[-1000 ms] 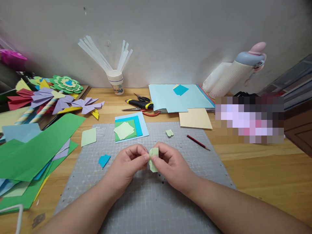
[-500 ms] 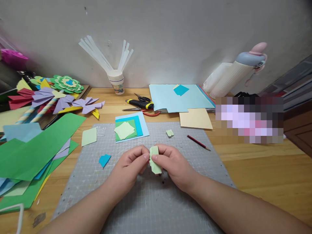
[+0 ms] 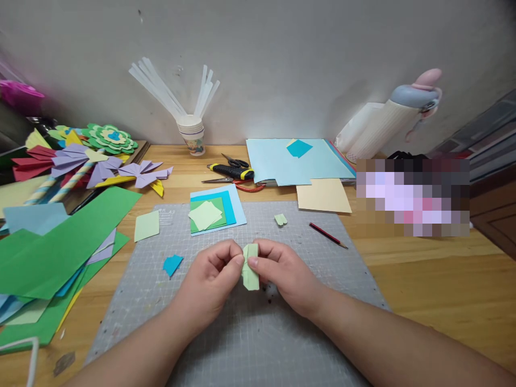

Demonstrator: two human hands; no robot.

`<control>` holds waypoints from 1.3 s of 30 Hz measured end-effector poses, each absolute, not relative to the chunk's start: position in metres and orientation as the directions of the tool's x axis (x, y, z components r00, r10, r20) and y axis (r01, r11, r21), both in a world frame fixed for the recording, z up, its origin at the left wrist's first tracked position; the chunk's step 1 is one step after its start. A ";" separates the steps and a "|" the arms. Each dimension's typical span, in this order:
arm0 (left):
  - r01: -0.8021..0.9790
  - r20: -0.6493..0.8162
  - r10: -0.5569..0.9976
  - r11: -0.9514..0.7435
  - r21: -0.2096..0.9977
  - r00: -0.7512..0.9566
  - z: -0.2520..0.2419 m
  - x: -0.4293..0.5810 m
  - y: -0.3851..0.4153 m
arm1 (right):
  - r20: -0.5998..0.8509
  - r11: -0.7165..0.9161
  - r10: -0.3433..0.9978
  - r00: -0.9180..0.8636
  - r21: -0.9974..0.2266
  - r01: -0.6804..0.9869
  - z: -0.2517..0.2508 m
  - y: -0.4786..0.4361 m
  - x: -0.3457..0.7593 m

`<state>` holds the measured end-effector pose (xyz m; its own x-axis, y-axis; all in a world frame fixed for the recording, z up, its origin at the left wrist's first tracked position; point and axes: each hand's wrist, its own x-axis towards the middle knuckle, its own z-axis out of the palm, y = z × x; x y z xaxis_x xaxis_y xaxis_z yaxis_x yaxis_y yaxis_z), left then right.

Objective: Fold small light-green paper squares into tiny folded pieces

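A small folded piece of light green paper (image 3: 251,277) is held upright between my hands, above the grey cutting mat (image 3: 217,344). My left hand (image 3: 215,271) pinches its left edge with thumb and forefinger. From the other side my right hand (image 3: 282,271) grips it, thumb pressed on the front face and fingers behind, partly hidden. A small folded light green piece (image 3: 280,219) lies on the mat beyond my right hand. Left of my left hand rests a small blue folded piece (image 3: 172,265).
Stacked paper squares (image 3: 239,209), a light green sheet (image 3: 147,226) and a pencil (image 3: 328,235) lie around the mat. Behind are pliers (image 3: 231,171), scissors (image 3: 250,186), a paper cup (image 3: 191,134) with white strips, and a bottle (image 3: 382,121). Green paper (image 3: 72,247) and paper flowers (image 3: 110,138) fill the left.
The light green paper has shifted slightly left and turned more upright in my fingers. My left thumb and forefinger have moved a little left along with it.
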<state>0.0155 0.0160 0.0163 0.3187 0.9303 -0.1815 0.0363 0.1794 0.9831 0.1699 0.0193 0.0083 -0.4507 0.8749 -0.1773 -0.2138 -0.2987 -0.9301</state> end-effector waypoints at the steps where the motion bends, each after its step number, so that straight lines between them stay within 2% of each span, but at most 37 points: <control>1: 0.023 -0.169 0.934 0.171 0.985 0.313 0.015 0.015 0.016 | -0.189 -0.319 0.871 -0.453 -0.919 -0.231 0.008 0.020 0.170; 3: -0.014 -0.118 0.953 0.127 0.992 0.279 0.013 0.015 0.015 | -0.221 -0.379 0.862 -0.455 -0.879 -0.290 0.008 0.021 0.170; 5: -0.007 -0.008 0.978 0.010 1.000 0.209 0.012 0.015 0.014 | -0.259 -0.437 0.856 -0.447 -0.824 -0.360 0.007 0.022 0.171; 7: 0.091 0.153 0.972 -0.171 0.981 0.176 0.012 0.015 0.014 | -0.283 -0.473 0.852 -0.441 -0.779 -0.411 0.006 0.023 0.171; 9: 0.213 0.282 0.935 -0.327 0.921 0.216 0.014 0.015 0.014 | -0.297 -0.492 0.847 -0.441 -0.752 -0.438 0.005 0.024 0.171; 13: 0.334 0.358 0.899 -0.428 0.840 0.250 0.016 0.015 0.014 | -0.302 -0.502 0.835 -0.461 -0.760 -0.412 0.006 0.025 0.171; 18: 0.358 0.330 0.916 -0.393 0.847 0.227 0.014 0.013 0.015 | -0.330 -0.515 0.809 -0.486 -0.797 -0.315 0.009 0.024 0.170; 22: 0.328 0.263 0.946 -0.314 0.891 0.190 0.013 0.011 0.016 | -0.349 -0.466 0.865 -0.360 -0.826 -0.318 0.007 0.023 0.170; 26: 0.328 0.192 0.966 -0.240 0.914 0.171 0.015 0.012 0.017 | -0.149 -0.181 0.971 -0.190 -0.969 -0.167 0.005 0.020 0.172; 30: 0.335 0.161 0.971 -0.214 0.918 0.177 0.016 0.014 0.018 | 0.029 0.029 0.975 -0.221 -1.000 -0.005 0.007 0.015 0.173; 33: 0.351 0.157 0.973 -0.209 0.913 0.171 0.016 0.015 0.020 | 0.067 0.075 0.970 -0.234 -0.997 0.027 0.008 0.014 0.171; 39: 0.393 0.132 0.976 -0.192 0.899 0.175 0.017 0.014 0.020 | 0.017 0.057 0.973 -0.228 -0.984 0.170 0.006 0.017 0.168</control>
